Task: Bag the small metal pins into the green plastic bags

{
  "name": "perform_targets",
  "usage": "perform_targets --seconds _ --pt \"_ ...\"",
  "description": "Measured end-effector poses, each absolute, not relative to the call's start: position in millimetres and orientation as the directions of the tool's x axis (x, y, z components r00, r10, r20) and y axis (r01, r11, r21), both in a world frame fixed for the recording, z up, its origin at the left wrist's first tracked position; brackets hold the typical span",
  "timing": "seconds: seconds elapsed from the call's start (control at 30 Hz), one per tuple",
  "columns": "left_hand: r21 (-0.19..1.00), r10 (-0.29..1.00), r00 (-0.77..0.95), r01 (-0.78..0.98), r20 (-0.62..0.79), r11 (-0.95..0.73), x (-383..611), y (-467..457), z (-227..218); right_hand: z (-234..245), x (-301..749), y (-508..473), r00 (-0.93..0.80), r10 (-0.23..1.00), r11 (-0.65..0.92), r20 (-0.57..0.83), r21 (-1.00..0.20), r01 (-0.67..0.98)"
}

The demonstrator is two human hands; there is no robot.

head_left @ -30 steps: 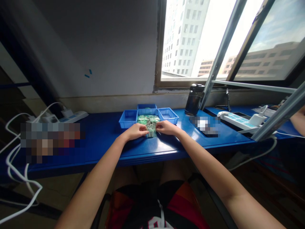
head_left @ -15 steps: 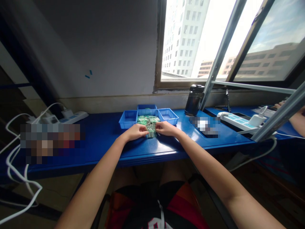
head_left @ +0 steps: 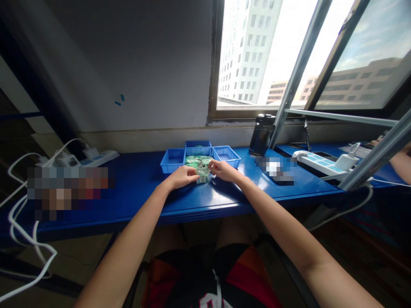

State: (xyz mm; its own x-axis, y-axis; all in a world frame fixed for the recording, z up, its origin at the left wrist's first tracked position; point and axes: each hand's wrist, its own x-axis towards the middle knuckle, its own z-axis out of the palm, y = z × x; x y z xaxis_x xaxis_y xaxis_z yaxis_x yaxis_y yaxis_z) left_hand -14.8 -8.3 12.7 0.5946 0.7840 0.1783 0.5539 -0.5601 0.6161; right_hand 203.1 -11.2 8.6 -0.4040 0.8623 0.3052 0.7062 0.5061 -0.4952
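In the head view, a pale green, partly see-through flat piece (head_left: 202, 176) sits between my hands at the front of the middle blue bin; its kind I cannot make out. My left hand (head_left: 183, 177) pinches its left edge between thumb and fingers. My right hand (head_left: 224, 171) is closed in a pinch by its upper right corner, and what the fingertips hold is too small to tell. Just behind lie green flat pieces (head_left: 192, 160), which look like circuit boards, and a heap of small silvery metal parts.
Blue bins flank the middle one, a left bin (head_left: 172, 160) and a right bin (head_left: 226, 155); another stands behind. A black bottle (head_left: 261, 134) and a power strip (head_left: 324, 162) are to the right. White cables (head_left: 24, 226) hang at left. Another person's arm shows far right.
My right hand has moved slightly up and away from the right edge of the green piece. The left hand stays at its left edge.
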Motion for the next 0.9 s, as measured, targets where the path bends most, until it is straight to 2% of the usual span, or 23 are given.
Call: perform_targets --seconds 0.2,0.4,0.7,0.9 --pt "0.606 0.789 0.581 0.56 0.198 -0.565 -14.1 -8.3 12.5 14.1 199.8 -16.7 -0.434 0.858 0.502 0.273 -0.618 0.605" --pt "0.593 0.796 0.565 0.572 0.215 -0.567 -13.0 -10.1 14.8 11.2 200.3 -16.2 -0.498 0.829 0.552 0.254 -0.516 0.655" --pt "0.564 0.793 0.562 0.585 0.236 -0.583 -11.8 -10.2 14.0 9.6 199.3 -14.8 -0.487 0.834 0.544 0.259 -0.54 0.643" --pt "0.643 0.808 0.563 0.558 0.172 -0.525 -12.2 -8.8 11.1 9.8 198.9 -15.4 -0.479 0.839 0.535 0.256 -0.547 0.644"
